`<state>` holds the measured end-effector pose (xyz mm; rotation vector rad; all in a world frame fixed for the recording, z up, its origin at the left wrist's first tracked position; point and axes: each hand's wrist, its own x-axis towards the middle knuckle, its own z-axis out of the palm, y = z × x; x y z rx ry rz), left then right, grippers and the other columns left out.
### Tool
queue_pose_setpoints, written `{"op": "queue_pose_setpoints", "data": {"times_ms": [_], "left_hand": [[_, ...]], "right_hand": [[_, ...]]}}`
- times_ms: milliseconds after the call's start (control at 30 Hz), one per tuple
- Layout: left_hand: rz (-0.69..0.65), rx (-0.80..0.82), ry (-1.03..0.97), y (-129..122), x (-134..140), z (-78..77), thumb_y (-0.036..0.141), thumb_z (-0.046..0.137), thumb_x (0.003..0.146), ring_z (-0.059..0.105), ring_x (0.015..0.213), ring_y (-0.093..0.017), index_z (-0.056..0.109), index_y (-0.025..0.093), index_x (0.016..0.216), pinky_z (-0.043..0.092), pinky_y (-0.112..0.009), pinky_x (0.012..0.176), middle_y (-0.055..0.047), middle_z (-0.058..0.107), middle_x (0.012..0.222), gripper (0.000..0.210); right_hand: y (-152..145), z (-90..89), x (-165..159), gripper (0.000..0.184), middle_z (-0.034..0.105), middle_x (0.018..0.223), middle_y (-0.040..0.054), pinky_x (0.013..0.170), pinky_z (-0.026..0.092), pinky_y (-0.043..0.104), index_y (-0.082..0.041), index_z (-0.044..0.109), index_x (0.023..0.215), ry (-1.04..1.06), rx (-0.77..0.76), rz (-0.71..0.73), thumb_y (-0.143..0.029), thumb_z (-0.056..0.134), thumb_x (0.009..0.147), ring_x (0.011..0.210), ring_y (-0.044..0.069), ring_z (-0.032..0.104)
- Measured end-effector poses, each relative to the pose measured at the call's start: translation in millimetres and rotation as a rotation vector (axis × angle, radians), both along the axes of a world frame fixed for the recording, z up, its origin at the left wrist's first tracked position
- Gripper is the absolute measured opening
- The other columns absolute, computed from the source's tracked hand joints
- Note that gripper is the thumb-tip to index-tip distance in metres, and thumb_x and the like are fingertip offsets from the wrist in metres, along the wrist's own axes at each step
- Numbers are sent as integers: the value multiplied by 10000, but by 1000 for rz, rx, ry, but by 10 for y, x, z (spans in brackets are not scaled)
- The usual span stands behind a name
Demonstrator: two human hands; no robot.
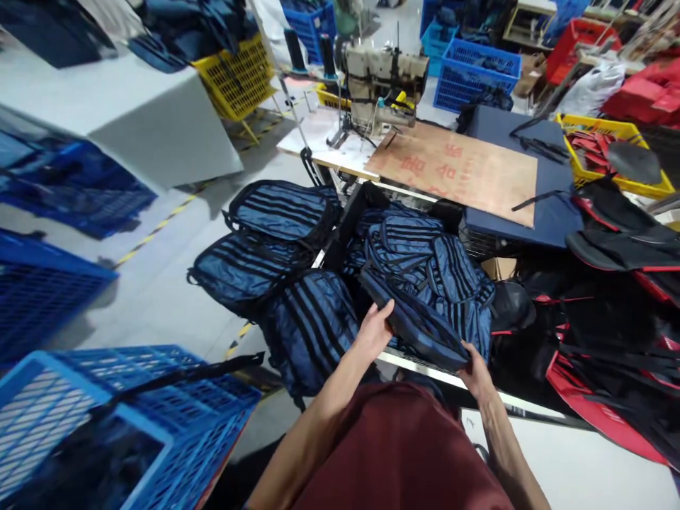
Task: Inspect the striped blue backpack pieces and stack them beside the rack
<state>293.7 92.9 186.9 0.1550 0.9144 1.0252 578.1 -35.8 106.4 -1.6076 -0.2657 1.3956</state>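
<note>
The left hand [376, 327] is clamped on the left end of a blue bag [419, 324] with black edging; the right hand [477, 372] is clamped on its right end. This bag is tilted, at the near side of the heap [406, 234] of blue bags with black stripes. Just left of the heap, three striped bags [313, 312] lie overlapping. Beyond the heap, a sewing machine [385, 85] stands on a white bench [340, 154]. Beyond the heap and to its right, cardboard [457, 166] with red lettering lies partly over a navy board [504, 127]. Farther right of the heap, a yellow crate [664, 185] holds red pieces. Black-and-red bags [600, 319] are piled right of the heap. Well left of the heap and nearer the person, a black strap [185, 374] crosses a blue crate [223, 405].
</note>
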Motion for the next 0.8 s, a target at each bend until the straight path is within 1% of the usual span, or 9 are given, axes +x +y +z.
{"op": "queue_pose_setpoints", "data": {"times_ms": [67, 133, 233, 300, 400, 467, 567, 667, 800], "left_hand": [[-24, 57, 6, -48, -57, 47, 384, 1037, 721, 753, 925, -192, 723, 211, 1138, 634, -340, 904, -15, 781, 983, 550], [-57, 107, 28, -87, -80, 78, 407, 1035, 720, 709, 841, -162, 707, 208, 1093, 620, -329, 861, 9, 739, 928, 535], [-129, 181, 59, -149, -74, 94, 436, 1025, 725, 673, 816, -154, 679, 199, 1046, 598, -327, 821, 14, 698, 912, 528], [-165, 207, 75, -193, -73, 98, 475, 1014, 730, 682, 849, -164, 667, 203, 1068, 589, -325, 820, 4, 701, 944, 555], [-233, 224, 145, -272, -122, 117, 559, 966, 772, 697, 895, -178, 664, 220, 1146, 576, -314, 810, -19, 725, 1012, 588], [-320, 263, 208, -337, -184, 132, 565, 958, 779, 711, 919, -197, 663, 231, 1215, 575, -324, 817, -40, 750, 1048, 623], [-401, 331, 253, -414, -273, 128, 511, 990, 751, 730, 922, -219, 680, 212, 1208, 570, -346, 863, -68, 786, 1033, 628], [-304, 317, 263, -326, -370, 87, 523, 992, 734, 732, 885, -223, 718, 173, 1103, 556, -344, 839, -91, 791, 986, 579], [-8, 272, 312, 79, -583, 90, 600, 1001, 674, 666, 755, -150, 668, 190, 1008, 524, -280, 723, -18, 721, 872, 625]], "right_hand": [[42, 66, -185, 271, 807, 1067, 29, 1052, 609, 424, -253, 808, 963, -93, -16, 51, -314, 909, 719, 1243, 308, 704], [136, 221, -359, 342, 806, 1122, 74, 1130, 559, 459, -224, 831, 1023, -179, 3, 127, -447, 921, 781, 1281, 330, 685], [281, 610, -614, 543, 759, 1359, 110, 1212, 489, 441, -220, 821, 1271, -236, 187, 358, -622, 847, 908, 1350, 317, 656], [332, 882, -795, 578, 733, 1430, 97, 1225, 468, 416, -238, 780, 1387, -292, 321, 547, -644, 791, 976, 1377, 305, 643], [338, 1121, -1072, 527, 808, 1204, 67, 1037, 560, 370, -240, 761, 1396, -513, 350, 723, -643, 635, 1082, 1127, 286, 745], [321, 1150, -1233, 534, 807, 996, 43, 846, 563, 325, -233, 764, 1352, -647, 319, 741, -642, 497, 1135, 893, 261, 754], [291, 1120, -1389, 537, 780, 903, 36, 741, 509, 294, -244, 778, 1226, -776, 319, 728, -627, 406, 1162, 786, 242, 728], [210, 1152, -1397, 563, 761, 871, 52, 732, 493, 297, -242, 763, 1059, -868, 349, 739, -630, 369, 1170, 767, 240, 708], [-35, 1252, -1154, 526, 784, 965, 63, 822, 534, 305, -241, 772, 1060, -792, 433, 816, -620, 424, 1172, 883, 251, 724]]}}
